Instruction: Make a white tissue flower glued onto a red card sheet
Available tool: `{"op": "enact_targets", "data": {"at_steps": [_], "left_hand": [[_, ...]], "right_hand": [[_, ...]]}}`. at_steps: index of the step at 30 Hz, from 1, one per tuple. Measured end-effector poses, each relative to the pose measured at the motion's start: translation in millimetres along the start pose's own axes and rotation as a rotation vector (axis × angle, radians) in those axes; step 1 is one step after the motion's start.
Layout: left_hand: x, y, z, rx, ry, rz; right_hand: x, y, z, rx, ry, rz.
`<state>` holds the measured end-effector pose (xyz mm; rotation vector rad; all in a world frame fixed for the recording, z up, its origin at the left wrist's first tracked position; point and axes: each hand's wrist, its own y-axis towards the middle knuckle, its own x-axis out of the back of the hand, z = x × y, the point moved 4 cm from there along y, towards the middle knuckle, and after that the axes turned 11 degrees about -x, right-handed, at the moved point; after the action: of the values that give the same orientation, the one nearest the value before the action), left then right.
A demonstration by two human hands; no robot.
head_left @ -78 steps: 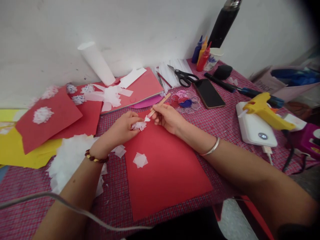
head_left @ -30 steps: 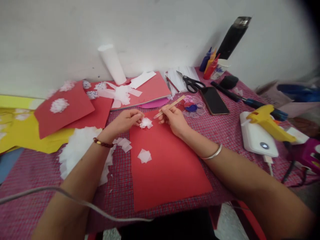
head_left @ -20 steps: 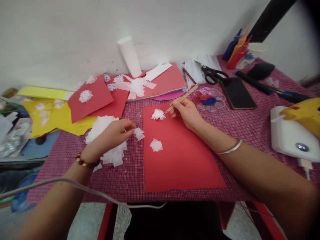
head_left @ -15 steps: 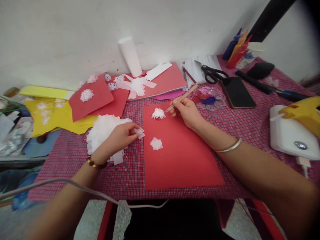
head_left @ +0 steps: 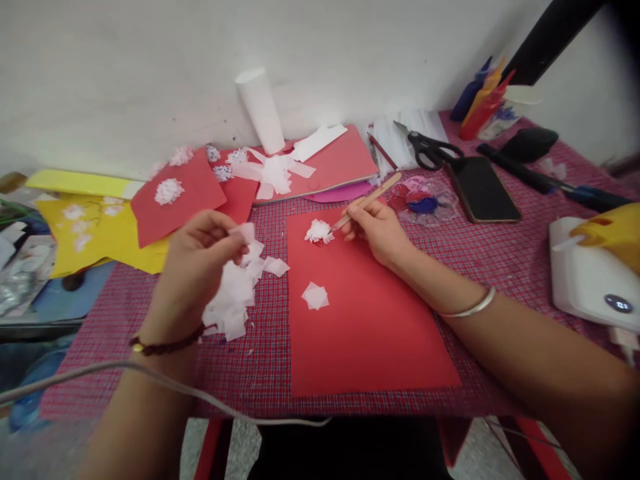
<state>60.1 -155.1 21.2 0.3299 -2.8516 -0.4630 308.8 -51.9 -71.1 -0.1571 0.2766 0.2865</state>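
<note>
Square of thin white tissue paper [head_left: 246, 232] was pinched in left hand [head_left: 197, 263], left of red paper sheet [head_left: 365, 333]; right hand [head_left: 377, 233] gripped flat wooden stick [head_left: 375, 193], tip by ruffled white paper puff [head_left: 319, 231] on sheet. Stick nudge risked shifting puff.

Desk cloth [head_left: 265, 360]: magenta-red, fine plaid with dark and pale lines. Paper sheet [head_left: 370, 333]: plain red. Tissue squares [head_left: 233, 297]: white, translucent. Craft stick [head_left: 373, 200]: pale tan. Palette [head_left: 425, 200]: pink, red and deep blue patches. Paint bottles [head_left: 483, 110]: blue, orange, red. Scissors [head_left: 430, 150]: black handles. Glue gun [head_left: 613, 233]: yellow. Star-shaped paper [head_left: 95, 233]: yellow with pale pink blossoms, dark thin lines. Bangle [head_left: 473, 308]: silver. Beaded bracelet [head_left: 170, 347]: dark brown, one yellow bead.
</note>
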Motion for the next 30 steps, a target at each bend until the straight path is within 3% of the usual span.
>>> {"op": "enact_targets", "data": {"at_steps": [4,7,13,21,26,30], "left_hand": [[-45.0,-17,33,0.27,-0.234,0.027],[-60.1,-29,44,0.373,-0.334,0.019],[-59.7,-35,50,0.444,-0.396,0.036],[-57.5,-38,54,0.452,-0.36,0.048],[-58.2,-34,52,0.479,-0.564,0.09],[-60.1,-35,51,0.539,-0.623,0.11]], "right_hand": [[-13,-15,2,-0.004,0.038,0.105],[-29,-30,8,0.038,0.015,0.205],[-50,-49,15,0.133,-0.155,0.29],[-52,-51,12,0.138,-0.243,0.277],[-51,-50,13,0.103,-0.123,0.285],[-51,-51,10,-0.011,0.041,0.291]]}}
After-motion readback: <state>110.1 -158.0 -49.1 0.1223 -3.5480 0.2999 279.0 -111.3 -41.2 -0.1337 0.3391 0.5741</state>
